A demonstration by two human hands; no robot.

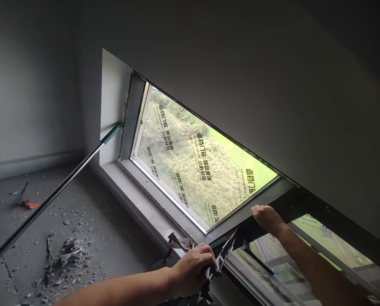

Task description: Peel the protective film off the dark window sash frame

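Head view: window frame [240,221] at 5 o'clock.
Left hand [191,272]: grip clamped on crumpled protective film [221,255], peeled from frame.
Right hand [266,217]: pressed flat on frame, grip apart.
Risk: film likely tears short if pulled sharply.
Floor [113,238]: rubble [68,250], pole [56,191].

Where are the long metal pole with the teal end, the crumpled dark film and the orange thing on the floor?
Long metal pole [49,197]: head view, mid-shaft.
Crumpled dark film [223,253]: head view, peeled strip.
Small orange thing [32,205]: head view, its middle.

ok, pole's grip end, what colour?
Teal-green, on the pole's tip against the window frame; head view.
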